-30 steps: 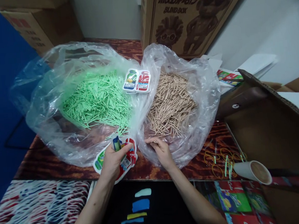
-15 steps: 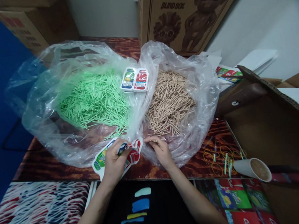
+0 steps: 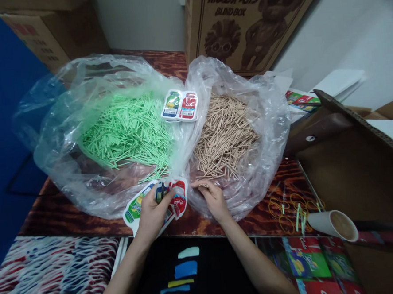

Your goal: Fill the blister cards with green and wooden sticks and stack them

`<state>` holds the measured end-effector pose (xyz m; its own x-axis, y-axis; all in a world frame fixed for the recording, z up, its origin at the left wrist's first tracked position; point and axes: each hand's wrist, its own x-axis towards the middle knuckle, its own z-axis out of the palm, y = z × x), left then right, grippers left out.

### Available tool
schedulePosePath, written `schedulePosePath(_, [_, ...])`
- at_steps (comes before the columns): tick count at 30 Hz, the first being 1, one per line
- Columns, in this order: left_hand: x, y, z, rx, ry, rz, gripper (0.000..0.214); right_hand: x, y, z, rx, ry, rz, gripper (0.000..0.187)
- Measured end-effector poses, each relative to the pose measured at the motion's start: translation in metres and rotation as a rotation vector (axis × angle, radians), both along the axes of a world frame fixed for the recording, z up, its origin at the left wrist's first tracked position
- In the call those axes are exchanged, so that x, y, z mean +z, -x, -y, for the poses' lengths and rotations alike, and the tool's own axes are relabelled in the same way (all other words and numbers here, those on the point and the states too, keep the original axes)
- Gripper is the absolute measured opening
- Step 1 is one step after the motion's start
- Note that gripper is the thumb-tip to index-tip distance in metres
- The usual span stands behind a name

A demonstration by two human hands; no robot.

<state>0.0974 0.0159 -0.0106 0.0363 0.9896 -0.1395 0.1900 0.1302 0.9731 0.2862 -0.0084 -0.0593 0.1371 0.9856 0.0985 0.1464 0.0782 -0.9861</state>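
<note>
My left hand [image 3: 151, 212] is closed around a printed card pack [image 3: 156, 204] with green, blue and red bottle pictures, held just in front of the two bags. My right hand [image 3: 212, 199] pinches a few tan sticks at the near edge of the clear bag of tan sticks [image 3: 225, 134]. To the left lies a clear bag of green sticks [image 3: 125, 131]. A second printed pack [image 3: 180, 106] rests on the bags' touching rims.
Dark wooden table [image 3: 64, 212] holds rubber bands and green sticks [image 3: 288, 208] beside a tipped paper cup [image 3: 334, 225]. An open cardboard box [image 3: 354, 164] stands at right, a printed carton [image 3: 249, 24] behind, printed sheets [image 3: 306, 264] below the table edge.
My left hand has turned the printed pack flatter and shifted it slightly right, toward my right hand. My right hand stays at the tan sticks.
</note>
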Motion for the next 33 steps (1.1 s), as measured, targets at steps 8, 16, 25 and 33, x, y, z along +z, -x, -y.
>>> schedulePosePath(8, [-0.011,0.009,0.002,0.09,0.082,0.139,0.023,-0.002,0.001,0.0,-0.003,-0.003,-0.001,0.018])
schedulePosePath(16, [-0.009,0.009,0.0,0.104,0.037,0.104,0.022,0.001,0.0,0.0,-0.003,0.025,0.007,0.018])
schedulePosePath(25, [0.0,0.003,-0.003,0.082,0.157,0.201,0.028,0.002,0.003,0.0,-0.003,0.043,-0.021,0.018])
schedulePosePath(33, [0.003,0.007,-0.001,0.015,-0.033,0.006,0.016,0.024,-0.045,-0.024,-0.145,0.091,0.255,0.012])
